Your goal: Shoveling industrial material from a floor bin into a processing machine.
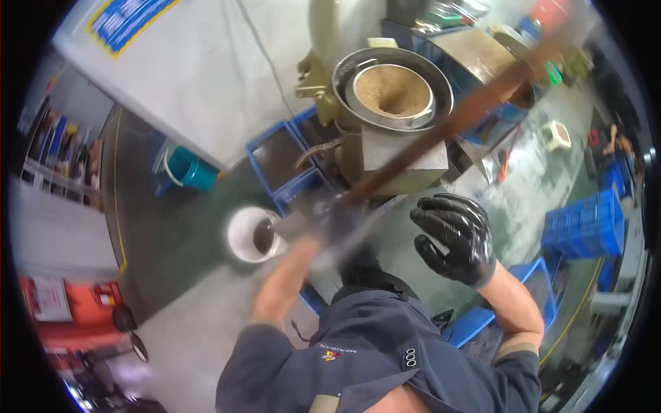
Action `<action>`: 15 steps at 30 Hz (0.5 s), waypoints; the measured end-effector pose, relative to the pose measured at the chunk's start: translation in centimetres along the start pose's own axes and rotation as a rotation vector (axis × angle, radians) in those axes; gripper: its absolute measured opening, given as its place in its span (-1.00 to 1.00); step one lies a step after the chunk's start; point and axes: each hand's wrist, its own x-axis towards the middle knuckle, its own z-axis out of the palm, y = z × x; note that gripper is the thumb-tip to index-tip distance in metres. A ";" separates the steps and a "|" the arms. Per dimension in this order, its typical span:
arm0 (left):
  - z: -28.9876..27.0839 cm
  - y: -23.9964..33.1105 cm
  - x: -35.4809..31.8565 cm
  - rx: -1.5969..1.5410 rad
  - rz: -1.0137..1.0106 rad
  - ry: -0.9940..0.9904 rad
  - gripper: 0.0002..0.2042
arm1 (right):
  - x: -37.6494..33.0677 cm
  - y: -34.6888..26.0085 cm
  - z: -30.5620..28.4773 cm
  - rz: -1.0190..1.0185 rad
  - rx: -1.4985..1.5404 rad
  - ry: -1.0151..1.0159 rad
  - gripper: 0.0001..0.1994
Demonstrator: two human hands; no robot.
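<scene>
A long reddish-brown pole (434, 141) slants from my left hand up to the far right, crossing in front of a machine. My left hand (334, 219), in a dark glove, is smeared by motion but appears closed round the pole's lower end. A blurred grey flat shape lies beside it; I cannot tell what it is. My right hand (454, 237), in a wet black glove, is raised with fingers loosely bent and the thumb apart. A small pale patch shows between its thumb and fingers. Left of my left hand stands a white bucket (242, 234) with dark stuff inside.
Ahead, the machine's round metal bowl (339, 82) holds brown grainy material (392, 86) with a hollow in its middle. Blue crates (275, 187) stand beside it. A teal bucket (196, 171) is at the left, a blue crate (582, 224) and a small stool (556, 135) at the right.
</scene>
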 end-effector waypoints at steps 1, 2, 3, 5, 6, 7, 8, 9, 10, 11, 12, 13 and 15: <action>-3.1 4.1 0.7 -0.170 -0.054 -0.124 -0.73 | 1.0 -0.9 -1.0 -0.068 -0.082 -0.035 -0.63; -2.3 4.7 -0.1 -0.169 -0.089 -0.091 -0.73 | 1.9 -1.7 -1.7 -0.145 -0.162 -0.066 -0.62; -0.5 4.6 -0.9 -0.268 -0.168 -0.092 -0.71 | 2.0 -1.4 -1.9 -0.137 -0.208 -0.101 -0.60; 3.4 4.2 -2.0 -0.366 -0.248 -0.073 -0.69 | 0.8 0.2 -2.6 -0.059 -0.310 -0.254 -0.57; 5.4 3.8 -2.6 -0.293 -0.179 -0.010 -0.68 | -0.5 1.5 -3.1 0.053 -0.354 -0.426 -0.58; 7.0 4.4 -3.0 -0.225 -0.096 0.040 -0.67 | -2.5 2.7 -3.7 0.102 -0.465 -0.540 -0.56; 7.8 5.4 -3.1 -0.218 -0.100 0.052 -0.67 | -4.5 4.0 -4.3 0.155 -0.574 -0.647 -0.53; 8.5 6.3 -3.0 -0.104 -0.022 0.007 -0.69 | -6.1 5.3 -4.9 0.270 -0.554 -0.789 -0.54; 7.8 8.5 -2.4 0.008 0.059 -0.046 -0.71 | -7.6 6.9 -5.8 0.394 -0.532 -0.930 -0.53; 7.3 11.7 -2.3 -0.426 -0.201 -0.080 -0.80 | -8.6 8.7 -6.9 0.457 -0.512 -1.098 -0.54; 8.1 13.1 -2.2 -0.416 -0.206 -0.073 -0.80 | -9.7 10.2 -8.1 0.523 -0.488 -1.265 -0.55; 9.2 14.4 -1.8 -0.108 -0.065 -0.105 -0.82 | -11.4 12.0 -9.1 0.578 -0.413 -1.340 -0.58; 12.4 16.4 -1.6 0.099 0.036 -0.065 -0.82 | -18.4 16.6 -10.4 0.440 -0.360 -1.181 -0.64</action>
